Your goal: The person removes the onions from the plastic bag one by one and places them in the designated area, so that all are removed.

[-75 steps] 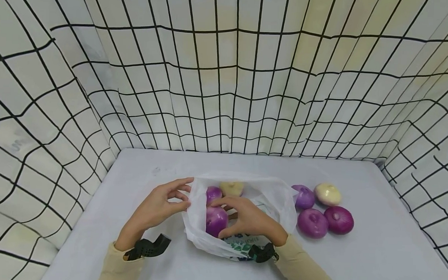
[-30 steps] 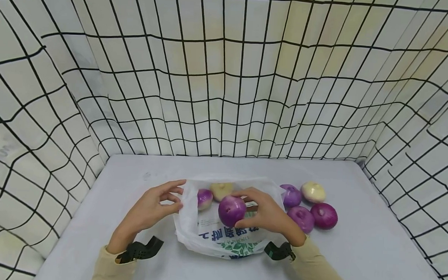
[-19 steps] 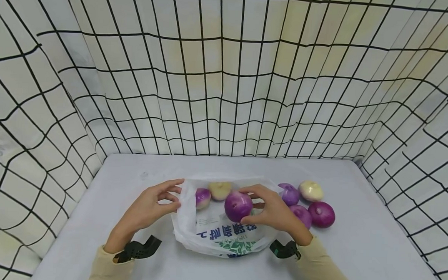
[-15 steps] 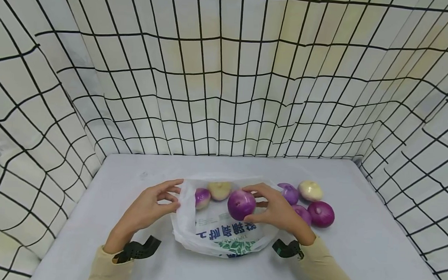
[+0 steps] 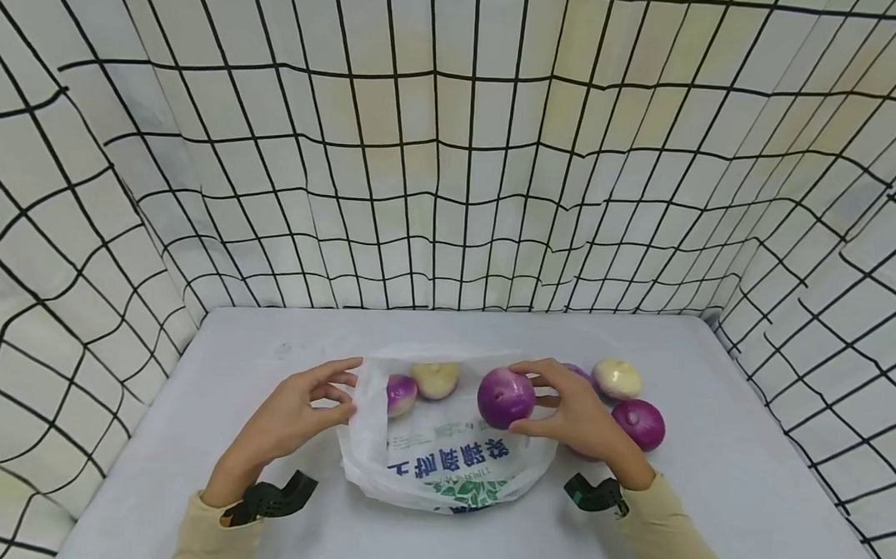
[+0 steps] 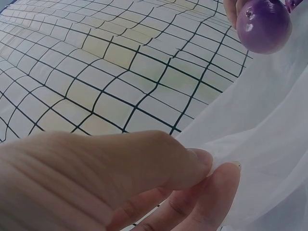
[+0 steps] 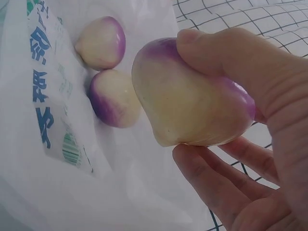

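Head view: a purple onion (image 5: 506,397) is being held by the right hand (image 5: 577,417), thumb and fingers curled round it, above the right edge of a white plastic bag (image 5: 440,471) that is lying on the pale table (image 5: 746,493). The bag's left rim is being pinched by the left hand (image 5: 292,413) between thumb and fingertips, so that the mouth is being kept open. Inside the bag, near its far edge, a small purple-and-white onion (image 5: 401,393) and a pale yellow onion (image 5: 434,379) are lying just beside each other. Two more onions are being partly hidden behind the right hand: a whitish one (image 5: 616,377) and a dark purple one (image 5: 640,423), both on the table. Right wrist view: the gripped onion (image 7: 192,110) is being shown from its pale underside, with the two bagged onions beyond it. A checked cloth (image 5: 454,146) is hanging round the table.
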`<state>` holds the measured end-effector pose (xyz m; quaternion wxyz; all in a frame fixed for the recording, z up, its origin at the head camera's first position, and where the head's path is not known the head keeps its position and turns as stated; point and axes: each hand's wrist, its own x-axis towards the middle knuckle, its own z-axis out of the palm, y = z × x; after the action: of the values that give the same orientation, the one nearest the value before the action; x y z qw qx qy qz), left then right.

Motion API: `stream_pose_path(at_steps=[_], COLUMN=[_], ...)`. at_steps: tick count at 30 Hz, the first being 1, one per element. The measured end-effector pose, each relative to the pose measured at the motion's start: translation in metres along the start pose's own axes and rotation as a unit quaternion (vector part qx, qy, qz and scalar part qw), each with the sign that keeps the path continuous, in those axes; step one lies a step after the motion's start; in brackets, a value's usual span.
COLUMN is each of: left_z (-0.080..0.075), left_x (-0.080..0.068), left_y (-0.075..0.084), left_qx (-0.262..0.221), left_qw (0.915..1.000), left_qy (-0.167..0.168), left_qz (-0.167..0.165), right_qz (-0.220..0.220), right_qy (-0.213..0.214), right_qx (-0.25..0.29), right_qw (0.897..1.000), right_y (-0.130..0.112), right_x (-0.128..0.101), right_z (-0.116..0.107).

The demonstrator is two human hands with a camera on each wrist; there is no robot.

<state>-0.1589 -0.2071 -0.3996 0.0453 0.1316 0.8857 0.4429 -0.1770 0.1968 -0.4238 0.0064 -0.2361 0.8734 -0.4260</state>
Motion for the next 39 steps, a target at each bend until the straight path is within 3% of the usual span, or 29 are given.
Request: stream_pose_path(at_steps=[23,34,39], left_z=[0.001,0.002,0.001], left_x=[0.000,0.001,0.001], left_y=[-0.001,0.001,0.001], left_qx=[-0.004,-0.003,0.001], left_qw=[1.0000,1.0000,1.0000], left_qy=[0.004,0.002,0.000], left_qz=[0.008,-0.003,-0.007], right_qz=[0.013,0.030,0.031], right_qy=[0.061,0.109,0.124], right_qx=[0.027,-0.020,0.005], right_qw=[0.998,0.993,0.992], right_y=[0.023,0.033,0.037], right_x=[-0.022,-0.034,-0.040], right_z=[-0.030,-0.049,-0.059])
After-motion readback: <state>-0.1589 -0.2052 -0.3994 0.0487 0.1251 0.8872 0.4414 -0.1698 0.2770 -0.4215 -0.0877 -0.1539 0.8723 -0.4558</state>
